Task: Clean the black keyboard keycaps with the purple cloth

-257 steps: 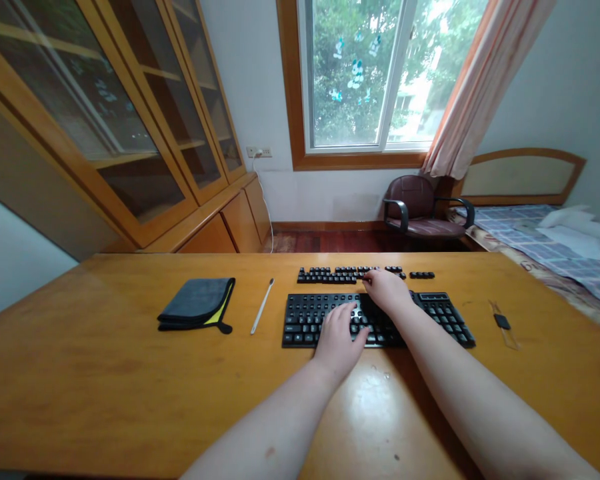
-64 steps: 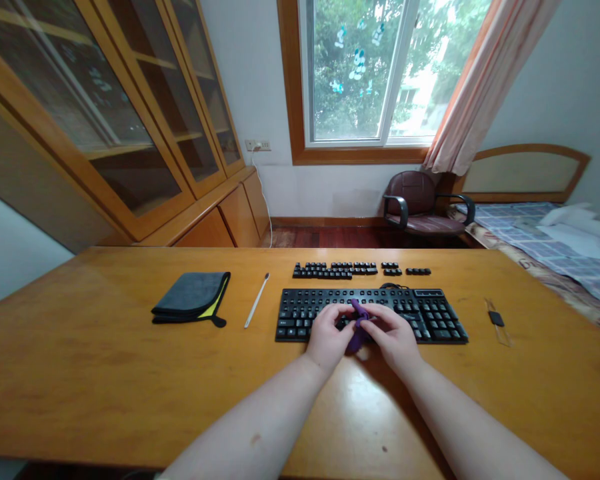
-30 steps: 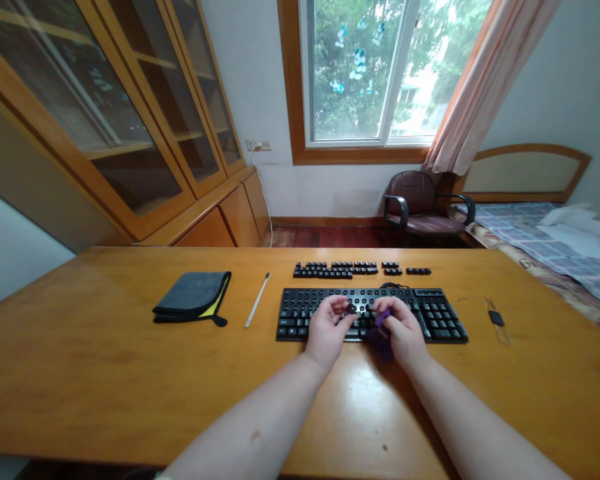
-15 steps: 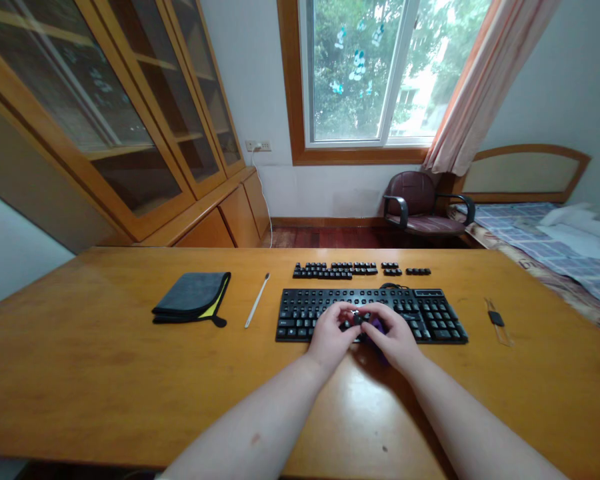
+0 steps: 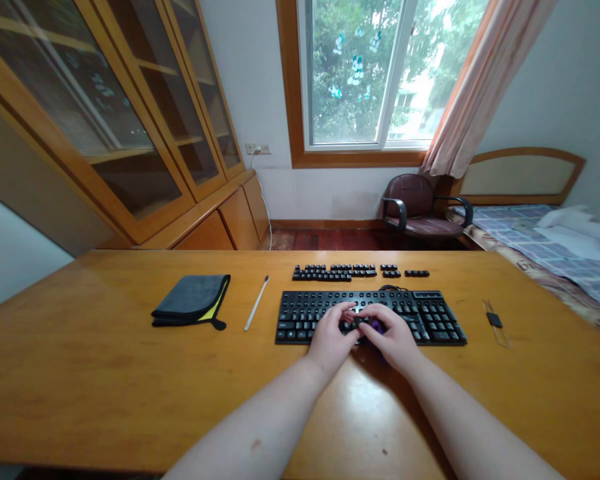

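My left hand [image 5: 331, 330] and my right hand [image 5: 394, 335] meet over the front middle of a black keyboard [image 5: 300, 313]. Between their fingertips is a small dark piece that looks like a keycap [image 5: 358, 321]; both hands pinch at it. Something purple [image 5: 378, 326] shows under my right hand's fingers, tucked into the palm; its kind cannot be made out. Part of the keyboard is hidden by the hands. Behind it, loose black keycaps [image 5: 323, 273] lie in rows on the table.
A folded grey cloth with yellow lining [image 5: 190, 299] and a white toothbrush-like stick with a dark tip [image 5: 257, 303] lie to the left. At the right is a wire keycap puller [image 5: 494, 321] with a black grip. All rest on the wooden table [image 5: 105, 387].
Both hands stay in nearly the same place over the keyboard. The fingers have shifted slightly around the small dark piece. The view has tipped a little.
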